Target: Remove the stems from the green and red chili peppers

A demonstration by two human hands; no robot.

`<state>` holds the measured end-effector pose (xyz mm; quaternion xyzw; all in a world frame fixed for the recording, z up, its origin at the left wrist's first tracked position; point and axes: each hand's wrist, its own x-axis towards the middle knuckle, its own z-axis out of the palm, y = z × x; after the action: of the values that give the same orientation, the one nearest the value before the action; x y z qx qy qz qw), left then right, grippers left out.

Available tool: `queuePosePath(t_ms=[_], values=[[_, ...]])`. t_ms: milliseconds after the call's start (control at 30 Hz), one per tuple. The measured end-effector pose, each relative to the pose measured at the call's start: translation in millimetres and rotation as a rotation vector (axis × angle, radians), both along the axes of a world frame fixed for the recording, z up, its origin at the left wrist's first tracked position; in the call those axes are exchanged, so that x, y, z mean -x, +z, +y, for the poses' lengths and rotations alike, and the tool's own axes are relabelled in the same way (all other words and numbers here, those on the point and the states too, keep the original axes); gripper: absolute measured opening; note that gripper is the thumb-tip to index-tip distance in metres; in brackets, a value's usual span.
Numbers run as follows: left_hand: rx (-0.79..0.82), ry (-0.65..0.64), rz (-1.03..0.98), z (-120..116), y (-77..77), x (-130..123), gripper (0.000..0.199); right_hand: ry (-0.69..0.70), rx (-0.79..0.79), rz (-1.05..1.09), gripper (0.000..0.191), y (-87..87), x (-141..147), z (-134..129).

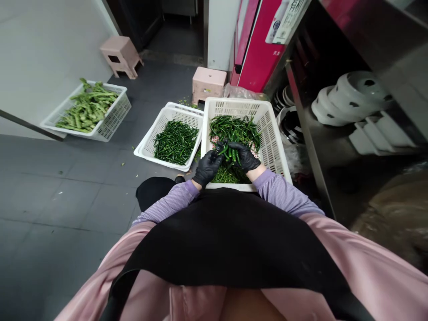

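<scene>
Both hands wear black gloves and meet over a large white basket (pixel 279 151) that holds green chili peppers (pixel 239 127). My right hand (pixel 245 156) is closed around several green peppers, whose ends stick out between the two hands. Beside it, my left hand (pixel 209 166) has its fingers pinched together at the peppers' ends; what they hold, if anything, is too small to name. Small green pieces (pixel 227 174) lie in the near part of the basket, under the hands. To the left stands a smaller white basket (pixel 144 154) with a heap of green peppers (pixel 176 142).
A white basket (pixel 115 117) of thick light-green vegetables stands at the left by the wall. Two pink stools (pixel 121 55) (pixel 209 82) are further back. A red cabinet (pixel 259 49) stands behind the large basket, and a metal shelf (pixel 310 156) with white containers runs along the right.
</scene>
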<state>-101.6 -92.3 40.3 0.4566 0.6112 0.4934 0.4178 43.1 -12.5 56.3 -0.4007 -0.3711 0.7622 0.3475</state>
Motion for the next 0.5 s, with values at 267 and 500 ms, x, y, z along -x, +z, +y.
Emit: queuePosePath(t_ms=[267, 500], values=[[0.133, -0.286, 0.365, -24, -10.5, 5, 0.005, 0.073, 0.144, -0.036, 0.019, -7.9, -11, 2], [0.168, -0.540, 0.685, -31, -3.3, 5, 0.020, 0.143, -0.129, -0.126, 0.030, 38.6, 105, 59]])
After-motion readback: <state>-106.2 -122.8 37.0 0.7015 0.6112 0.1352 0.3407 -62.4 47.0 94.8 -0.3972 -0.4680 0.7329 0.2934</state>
